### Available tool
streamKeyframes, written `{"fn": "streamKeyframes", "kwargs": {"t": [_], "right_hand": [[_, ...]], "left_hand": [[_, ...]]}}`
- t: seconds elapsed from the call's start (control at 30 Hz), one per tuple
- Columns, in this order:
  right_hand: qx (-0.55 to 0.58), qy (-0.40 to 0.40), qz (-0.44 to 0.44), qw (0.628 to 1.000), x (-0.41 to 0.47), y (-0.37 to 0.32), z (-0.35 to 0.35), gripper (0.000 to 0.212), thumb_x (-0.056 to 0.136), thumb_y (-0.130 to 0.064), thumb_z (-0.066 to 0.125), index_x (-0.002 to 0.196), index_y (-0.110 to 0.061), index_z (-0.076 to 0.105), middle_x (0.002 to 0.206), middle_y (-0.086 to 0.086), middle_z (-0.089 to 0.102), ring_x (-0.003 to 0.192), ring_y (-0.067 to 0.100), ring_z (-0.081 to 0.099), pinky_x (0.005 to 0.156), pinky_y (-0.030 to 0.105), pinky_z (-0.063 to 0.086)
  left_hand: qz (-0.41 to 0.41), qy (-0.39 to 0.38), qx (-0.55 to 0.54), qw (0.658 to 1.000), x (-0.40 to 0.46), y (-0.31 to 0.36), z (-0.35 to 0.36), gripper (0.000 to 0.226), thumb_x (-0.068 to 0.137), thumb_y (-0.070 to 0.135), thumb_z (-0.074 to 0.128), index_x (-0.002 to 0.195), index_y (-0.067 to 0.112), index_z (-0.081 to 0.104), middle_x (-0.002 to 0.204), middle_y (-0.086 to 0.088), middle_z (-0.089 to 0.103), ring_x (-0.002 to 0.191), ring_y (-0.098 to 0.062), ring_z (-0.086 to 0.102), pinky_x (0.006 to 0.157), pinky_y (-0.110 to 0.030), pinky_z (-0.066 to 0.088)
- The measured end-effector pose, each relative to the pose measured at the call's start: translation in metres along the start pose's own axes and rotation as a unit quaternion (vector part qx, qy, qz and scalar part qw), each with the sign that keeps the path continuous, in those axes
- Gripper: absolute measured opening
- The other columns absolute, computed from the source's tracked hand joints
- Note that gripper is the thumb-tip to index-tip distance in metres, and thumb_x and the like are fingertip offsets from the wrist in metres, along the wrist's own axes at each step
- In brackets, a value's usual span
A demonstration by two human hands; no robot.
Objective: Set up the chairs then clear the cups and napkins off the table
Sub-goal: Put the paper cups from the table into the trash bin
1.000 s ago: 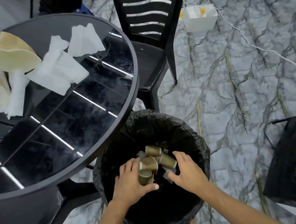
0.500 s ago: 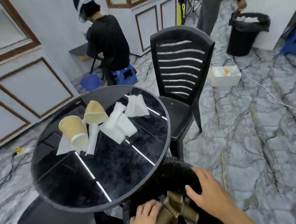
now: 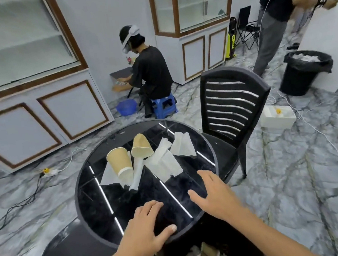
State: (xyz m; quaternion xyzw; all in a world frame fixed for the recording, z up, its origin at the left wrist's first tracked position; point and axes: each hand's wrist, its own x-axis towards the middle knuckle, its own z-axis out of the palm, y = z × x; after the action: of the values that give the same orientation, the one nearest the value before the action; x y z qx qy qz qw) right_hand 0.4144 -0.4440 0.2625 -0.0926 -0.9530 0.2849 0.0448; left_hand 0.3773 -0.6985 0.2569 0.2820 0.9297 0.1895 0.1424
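Round table (image 3: 93,201) near edge bare; left hand (image 3: 145,229), right hand (image 3: 215,196) above, grips wide, empty.

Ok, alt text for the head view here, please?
Two empty, open hands, left hand and right hand, reach over a round black table toward two tan paper cups lying among white napkins. A black chair stands at the table's far right; a lined bin sits below.

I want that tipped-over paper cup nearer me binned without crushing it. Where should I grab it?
Grip the tipped cup around its tan mid-body, coming from above with the left hand. It lies on its side, white rim toward you, on a napkin.
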Motion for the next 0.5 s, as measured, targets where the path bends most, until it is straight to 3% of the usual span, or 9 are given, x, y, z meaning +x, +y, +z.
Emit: {"fn": "streamKeyframes", "kwargs": {"t": [0.13, 0.27, 0.5], "right_hand": [[-0.014, -0.024, 0.009, 1.0, 0.045, -0.03, 0.006, 0.085, 0.085, -0.071, 0.044, 0.15, -0.019, 0.025, 0.153, -0.003, 0.033, 0.135, 0.017, 0.036, 0.105, 0.036, 0.04], [-0.011, -0.022, 0.015, 1.0, 0.101, -0.057, 0.02, 0.078, 0.086, -0.067, 0.05, 0.143, -0.017, 0.033, 0.144, 0.001, 0.043, 0.127, 0.021, 0.044, 0.099, 0.038, 0.044], [-0.024, -0.036, 0.011, 0.999, 0.201, -0.105, 0.062, 0.079, 0.083, -0.068, 0.052, 0.136, -0.011, 0.039, 0.141, 0.006, 0.045, 0.127, 0.024, 0.043, 0.094, 0.038, 0.043]], "left_hand": [[-0.035, 0.035, 0.003, 0.999, 0.03, -0.033, -0.041, 0.082, 0.085, 0.08, 0.043, 0.151, 0.032, 0.035, 0.155, 0.018, 0.03, 0.14, -0.013, 0.033, 0.109, -0.038, 0.043], [-0.07, 0.086, 0.005, 0.994, 0.065, -0.068, -0.075, 0.079, 0.087, 0.074, 0.048, 0.151, 0.029, 0.035, 0.156, 0.014, 0.03, 0.135, -0.022, 0.04, 0.102, -0.04, 0.047], [-0.112, 0.098, -0.005, 0.989, 0.125, -0.123, -0.097, 0.083, 0.086, 0.07, 0.053, 0.154, 0.033, 0.021, 0.165, 0.009, 0.01, 0.141, -0.033, 0.035, 0.102, -0.055, 0.047]]}}
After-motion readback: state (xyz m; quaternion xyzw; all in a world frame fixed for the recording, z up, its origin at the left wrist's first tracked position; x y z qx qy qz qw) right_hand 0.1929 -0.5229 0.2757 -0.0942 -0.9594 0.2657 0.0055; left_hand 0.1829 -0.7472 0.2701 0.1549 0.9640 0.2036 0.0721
